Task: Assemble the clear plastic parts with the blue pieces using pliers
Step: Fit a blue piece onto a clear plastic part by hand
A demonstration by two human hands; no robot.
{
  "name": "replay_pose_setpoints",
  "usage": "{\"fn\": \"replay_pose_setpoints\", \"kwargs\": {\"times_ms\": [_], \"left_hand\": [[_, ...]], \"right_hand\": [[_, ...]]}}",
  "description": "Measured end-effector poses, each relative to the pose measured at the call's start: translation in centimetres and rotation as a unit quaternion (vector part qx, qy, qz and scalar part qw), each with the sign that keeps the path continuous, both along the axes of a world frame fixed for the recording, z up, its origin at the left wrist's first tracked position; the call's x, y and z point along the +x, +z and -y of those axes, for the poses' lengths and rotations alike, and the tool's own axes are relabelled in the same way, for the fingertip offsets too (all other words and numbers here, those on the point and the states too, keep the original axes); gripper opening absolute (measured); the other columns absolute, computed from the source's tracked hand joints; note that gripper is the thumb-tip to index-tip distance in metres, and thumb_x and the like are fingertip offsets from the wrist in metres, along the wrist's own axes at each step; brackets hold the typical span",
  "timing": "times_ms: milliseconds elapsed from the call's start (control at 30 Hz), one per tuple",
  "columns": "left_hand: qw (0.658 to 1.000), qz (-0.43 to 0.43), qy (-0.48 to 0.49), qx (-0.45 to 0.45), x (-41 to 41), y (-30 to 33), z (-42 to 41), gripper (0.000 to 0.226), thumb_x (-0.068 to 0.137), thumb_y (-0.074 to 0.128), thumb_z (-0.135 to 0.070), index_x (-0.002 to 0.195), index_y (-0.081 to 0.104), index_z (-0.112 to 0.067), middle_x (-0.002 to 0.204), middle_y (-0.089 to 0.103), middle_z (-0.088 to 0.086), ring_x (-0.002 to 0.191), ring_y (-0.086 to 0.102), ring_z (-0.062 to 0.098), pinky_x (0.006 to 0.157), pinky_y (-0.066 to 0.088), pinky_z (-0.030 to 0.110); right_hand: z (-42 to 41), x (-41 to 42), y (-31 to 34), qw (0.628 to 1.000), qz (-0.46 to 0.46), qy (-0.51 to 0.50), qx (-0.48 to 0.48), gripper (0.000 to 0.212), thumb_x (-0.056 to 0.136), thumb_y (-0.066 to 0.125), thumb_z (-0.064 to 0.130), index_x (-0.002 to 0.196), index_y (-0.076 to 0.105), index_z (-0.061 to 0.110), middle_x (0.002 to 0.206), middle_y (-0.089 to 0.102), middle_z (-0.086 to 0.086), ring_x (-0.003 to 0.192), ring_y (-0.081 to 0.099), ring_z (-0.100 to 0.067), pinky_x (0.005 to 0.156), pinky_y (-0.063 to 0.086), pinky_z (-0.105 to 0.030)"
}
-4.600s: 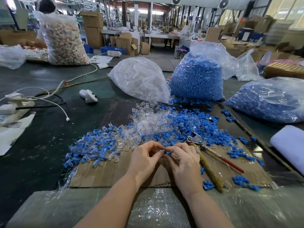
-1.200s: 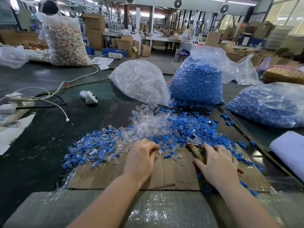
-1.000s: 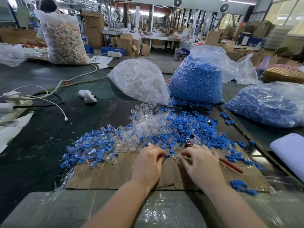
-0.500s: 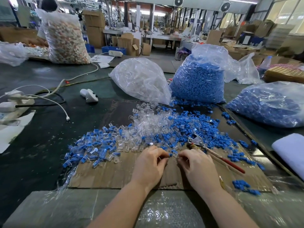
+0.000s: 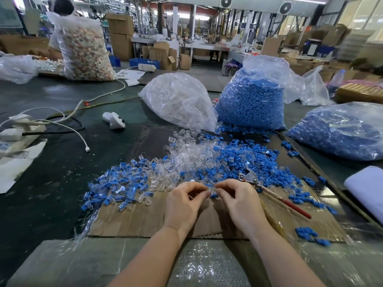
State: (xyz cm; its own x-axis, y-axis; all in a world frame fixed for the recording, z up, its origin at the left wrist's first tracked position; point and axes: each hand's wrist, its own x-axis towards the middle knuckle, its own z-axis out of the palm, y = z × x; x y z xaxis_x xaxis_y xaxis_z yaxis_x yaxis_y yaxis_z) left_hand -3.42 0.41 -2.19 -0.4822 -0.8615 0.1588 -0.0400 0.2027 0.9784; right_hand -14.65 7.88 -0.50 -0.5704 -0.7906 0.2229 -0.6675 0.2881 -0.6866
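Observation:
My left hand [image 5: 183, 200] and my right hand [image 5: 238, 198] meet fingertip to fingertip over a cardboard sheet [image 5: 132, 219]. Between the fingertips sits a small clear plastic part [image 5: 211, 189], with a blue piece [image 5: 214, 196] just below it. Both hands pinch around these small parts. A heap of loose clear parts [image 5: 186, 156] and blue pieces [image 5: 248, 160] lies just beyond my hands. The pliers [image 5: 250, 179] with red handles lie on the cardboard right of my right hand, untouched.
A bag of clear parts [image 5: 178, 100] and two bags of blue pieces [image 5: 250, 104] [image 5: 339, 129] stand behind the heap. White cables and a power strip [image 5: 18, 131] lie at left, a white foam roll [image 5: 366, 187] at right. A person sits at the far left by a big bag [image 5: 83, 46].
My right hand left the pliers and came back to the middle. Both hands closed in fingertip to fingertip and now pinch small parts between them.

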Motion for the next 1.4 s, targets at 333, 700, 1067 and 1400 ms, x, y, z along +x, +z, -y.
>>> {"fn": "replay_pose_setpoints", "kwargs": {"times_ms": [333, 700, 1067, 1400], "left_hand": [[0.995, 0.079, 0.031, -0.054, -0.2, -0.4, 0.4, 0.014, 0.083, 0.068, -0.012, 0.079, 0.068, -0.025, 0.074, 0.067, -0.012, 0.071, 0.06, -0.003, 0.065, 0.043, 0.003], [0.995, 0.083, 0.012, -0.046, -0.1, -0.6, 0.5, 0.021, 0.084, 0.067, -0.01, 0.079, 0.065, -0.03, 0.077, 0.068, -0.011, 0.073, 0.064, 0.0, 0.07, 0.05, 0.01], [0.992, 0.102, -0.05, -0.056, 0.0, -0.5, 0.5, 0.011, 0.084, 0.066, -0.009, 0.09, 0.072, -0.015, 0.082, 0.071, -0.004, 0.08, 0.065, 0.007, 0.082, 0.052, 0.025], [0.994, 0.089, -0.043, -0.054, 0.1, -0.6, 0.5, 0.016, 0.088, 0.06, -0.01, 0.093, 0.066, -0.024, 0.082, 0.067, -0.009, 0.075, 0.061, -0.004, 0.067, 0.045, 0.006]], "right_hand": [[0.9, 0.6, -1.0, 0.959, -0.256, -0.025, 0.119, 0.02, 0.097, 0.043, 0.028, 0.107, 0.06, 0.031, 0.105, 0.048, 0.008, 0.104, 0.044, -0.014, 0.095, 0.03, -0.032], [-0.2, 1.8, -2.0, 0.989, -0.113, -0.004, -0.096, 0.013, 0.087, 0.063, 0.006, 0.096, 0.071, 0.011, 0.089, 0.066, 0.002, 0.087, 0.059, -0.016, 0.079, 0.048, -0.03], [-0.5, 2.3, -2.5, 0.978, -0.158, -0.012, -0.133, 0.011, 0.075, 0.075, 0.002, 0.078, 0.069, 0.011, 0.075, 0.066, 0.002, 0.07, 0.061, -0.017, 0.065, 0.049, -0.029], [-0.7, 2.2, -2.5, 0.981, -0.124, 0.003, -0.15, 0.016, 0.079, 0.073, 0.007, 0.093, 0.07, 0.011, 0.084, 0.066, 0.004, 0.081, 0.06, -0.015, 0.073, 0.051, -0.031]]}}
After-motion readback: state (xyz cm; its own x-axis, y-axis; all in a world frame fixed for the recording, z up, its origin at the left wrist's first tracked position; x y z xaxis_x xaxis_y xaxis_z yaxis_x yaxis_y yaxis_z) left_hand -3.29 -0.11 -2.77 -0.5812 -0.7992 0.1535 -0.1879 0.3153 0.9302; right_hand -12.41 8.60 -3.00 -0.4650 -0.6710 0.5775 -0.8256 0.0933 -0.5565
